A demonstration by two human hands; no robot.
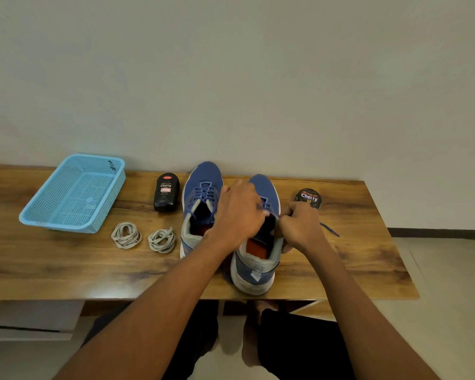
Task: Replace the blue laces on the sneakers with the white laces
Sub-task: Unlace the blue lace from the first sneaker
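Both hands at work on the right sneaker point(255, 259), near edge of the wooden worktop point(66, 259). Left hand point(237, 212) over the eyelet rows, fingers curled down onto the blue lace point(265, 205), apparently pinching it; exact grip hidden under the knuckles. Right hand point(299, 229) closed on the shoe's right collar edge, steadying it. One freed lace end point(330, 229) trailing on the worktop right of the shoe, so unlacing looks only begun here. Left sneaker point(200, 209) just beside it, still fully laced in blue. Two white lace coils point(126, 235) point(161, 240) waiting left of the shoes, near the blue plastic basket point(72, 193); liquid polish bottle point(166, 192) and polish tin point(308, 198) farther back. To do this step well: keep the shoe pinned flat, loosen each crossing before drawing the lace out, work from the top eyelets toward the toe, pull straight through rather than sideways to spare the aglet and eyelets. Best to park the freed blue lace clear of the white coils.
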